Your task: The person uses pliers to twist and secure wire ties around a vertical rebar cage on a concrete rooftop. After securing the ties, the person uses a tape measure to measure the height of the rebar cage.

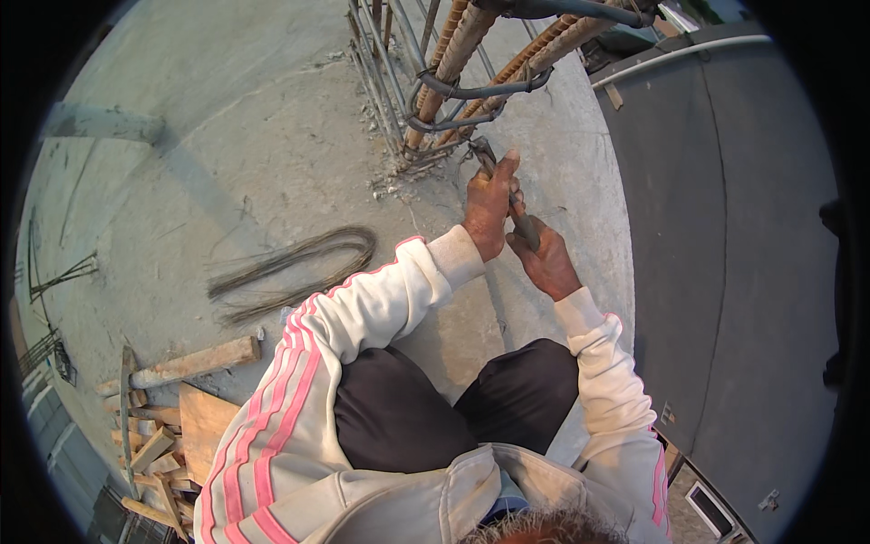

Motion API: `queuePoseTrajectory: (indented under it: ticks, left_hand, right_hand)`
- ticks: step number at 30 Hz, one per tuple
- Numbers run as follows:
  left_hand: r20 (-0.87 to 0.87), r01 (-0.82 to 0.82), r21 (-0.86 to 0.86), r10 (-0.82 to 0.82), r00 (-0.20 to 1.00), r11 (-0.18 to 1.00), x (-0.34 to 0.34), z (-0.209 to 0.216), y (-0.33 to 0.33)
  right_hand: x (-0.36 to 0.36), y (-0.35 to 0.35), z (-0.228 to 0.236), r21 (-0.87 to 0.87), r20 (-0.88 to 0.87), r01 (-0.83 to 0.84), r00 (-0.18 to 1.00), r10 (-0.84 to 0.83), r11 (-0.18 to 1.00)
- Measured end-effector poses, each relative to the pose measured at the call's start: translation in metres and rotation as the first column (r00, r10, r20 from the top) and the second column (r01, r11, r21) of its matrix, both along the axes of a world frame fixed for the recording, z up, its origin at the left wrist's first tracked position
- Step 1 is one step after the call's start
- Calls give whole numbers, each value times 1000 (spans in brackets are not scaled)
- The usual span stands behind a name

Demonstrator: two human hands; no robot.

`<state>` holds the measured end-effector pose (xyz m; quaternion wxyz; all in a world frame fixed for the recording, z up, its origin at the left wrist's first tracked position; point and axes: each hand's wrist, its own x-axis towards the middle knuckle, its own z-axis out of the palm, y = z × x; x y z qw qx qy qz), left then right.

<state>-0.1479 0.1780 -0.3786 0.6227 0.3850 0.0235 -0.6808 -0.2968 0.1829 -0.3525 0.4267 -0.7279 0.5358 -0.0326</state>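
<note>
My left hand (490, 210) is closed around the upper part of a dark metal hand tool (524, 222), its thumb pointing up along it. My right hand (548, 261) grips the lower end of the handle. The tool's narrow head reaches the foot of a rebar column cage (450, 65); my fingers partly cover the tool, so its exact kind is unclear. Thick rusty ribbed bars and grey stirrups (480, 92) make up the cage, which rises from the concrete just ahead of my hands. A bent bundle of thin tie wire (331, 240) lies on the slab to the left.
I squat on a rough concrete slab (272, 136) with its edge close on my right. Past that edge is a dark grey surface (671, 227). Timber offcuts (159, 444) and a wooden post (199, 361) lie at the lower left. Bar ends (63, 276) stick up at far left.
</note>
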Motion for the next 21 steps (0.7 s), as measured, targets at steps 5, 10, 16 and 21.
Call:
queuePoseTrajectory:
  ticks: [5,10,16,21]
  left_hand:
    - [-86,163,-163,-179,980,973,22,-16,6]
    - [-198,97,-288,-158,967,953,19,-24,-4]
    - [-304,16,-401,-150,941,916,15,-31,-8]
    - [-282,30,-442,-171,944,896,13,-33,-9]
  right_hand:
    - [5,-5,16,346,-39,61,998,-51,936]
    - [10,-3,31,-129,-245,-48,969,15,990]
    - [4,-4,29,-292,-183,-95,982,42,952]
    - [-2,-19,19,-139,-171,-106,982,81,985]
